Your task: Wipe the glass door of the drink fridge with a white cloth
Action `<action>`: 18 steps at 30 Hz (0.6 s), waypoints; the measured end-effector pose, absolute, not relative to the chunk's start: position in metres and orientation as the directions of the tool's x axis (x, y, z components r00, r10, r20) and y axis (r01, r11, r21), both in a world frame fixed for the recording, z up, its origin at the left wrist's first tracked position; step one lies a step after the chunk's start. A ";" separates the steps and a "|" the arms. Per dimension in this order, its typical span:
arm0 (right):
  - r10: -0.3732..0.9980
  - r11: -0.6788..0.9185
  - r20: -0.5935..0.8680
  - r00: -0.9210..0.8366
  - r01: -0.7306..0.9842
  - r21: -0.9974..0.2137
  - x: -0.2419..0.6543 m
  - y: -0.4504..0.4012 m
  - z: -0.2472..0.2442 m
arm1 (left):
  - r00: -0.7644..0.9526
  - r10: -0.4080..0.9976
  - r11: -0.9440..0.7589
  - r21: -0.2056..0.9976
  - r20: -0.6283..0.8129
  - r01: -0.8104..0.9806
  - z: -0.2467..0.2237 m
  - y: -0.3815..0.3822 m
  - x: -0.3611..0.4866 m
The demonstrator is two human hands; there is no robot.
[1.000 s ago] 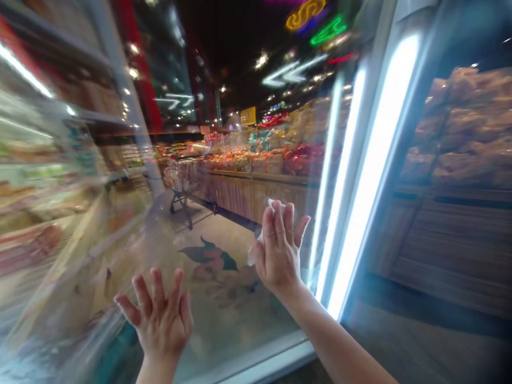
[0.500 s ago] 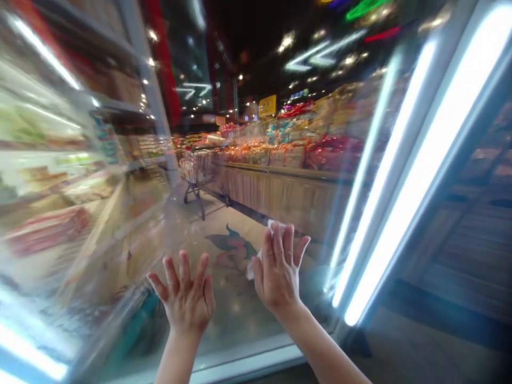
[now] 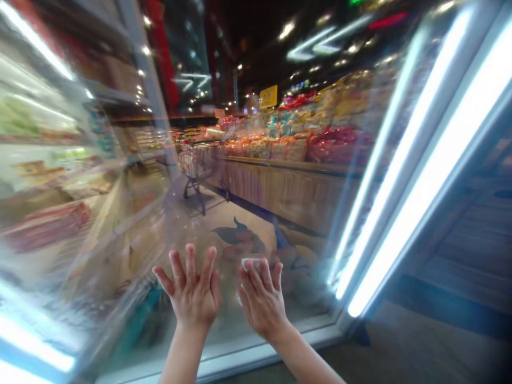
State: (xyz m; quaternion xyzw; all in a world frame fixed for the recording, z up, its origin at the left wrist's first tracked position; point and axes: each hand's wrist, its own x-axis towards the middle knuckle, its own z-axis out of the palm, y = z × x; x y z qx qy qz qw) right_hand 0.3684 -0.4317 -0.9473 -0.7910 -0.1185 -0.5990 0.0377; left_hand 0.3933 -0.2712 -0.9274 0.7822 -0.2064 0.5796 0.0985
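Fingers of the right hand [image 3: 263,304] are lying close together at six o'clock, the grip holding a white cloth [image 3: 250,262] flat beneath them, against what is appearing to be a glass pane [image 3: 306,306]. Cloth edges are showing above the fingertips and beside the thumb side. The left hand [image 3: 194,298] is spreading its fingers wide at seven o'clock, its grip open and holding nothing, palm facing the pane; contact there is hard to tell. Wiping looks to be under way low on the pane, with the upper glass lying beyond the cloth's present reach; reflections and blur are hiding which parts are already clean and which are remaining. A shopping cart [image 3: 198,161] is standing beyond the glass toward ten o'clock, its contents blurring together. Long display bins [image 3: 280,184] are running from there toward two o'clock, holding heaped red, orange and yellow packages [image 3: 336,144]. At nine o'clock, a display shelf [image 3: 94,216] is carrying red-and-white packs [image 3: 50,225]. Bright light tubes [image 3: 434,165] are slanting from two toward four o'clock.
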 end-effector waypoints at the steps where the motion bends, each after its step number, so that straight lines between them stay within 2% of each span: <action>1: 0.150 -0.965 0.960 0.234 0.245 0.091 0.370 -0.430 -0.951 | 0.240 -0.206 -0.898 -0.086 0.949 -0.432 -0.928 -0.272 0.393; 7: 0.121 -0.973 0.946 0.299 0.224 0.054 0.380 -0.429 -0.914 | 0.261 -0.146 -0.905 -0.022 0.954 -0.426 -0.930 -0.276 0.393; 13: 0.130 -0.977 0.964 0.231 0.193 0.085 0.369 -0.452 -0.959 | 0.239 -0.235 -0.899 -0.117 0.942 -0.422 -0.929 -0.266 0.395; 18: 0.066 -0.992 0.966 0.249 0.118 0.037 0.378 -0.486 -0.905 | 0.245 -0.244 -0.892 -0.118 0.938 -0.436 -0.930 -0.263 0.396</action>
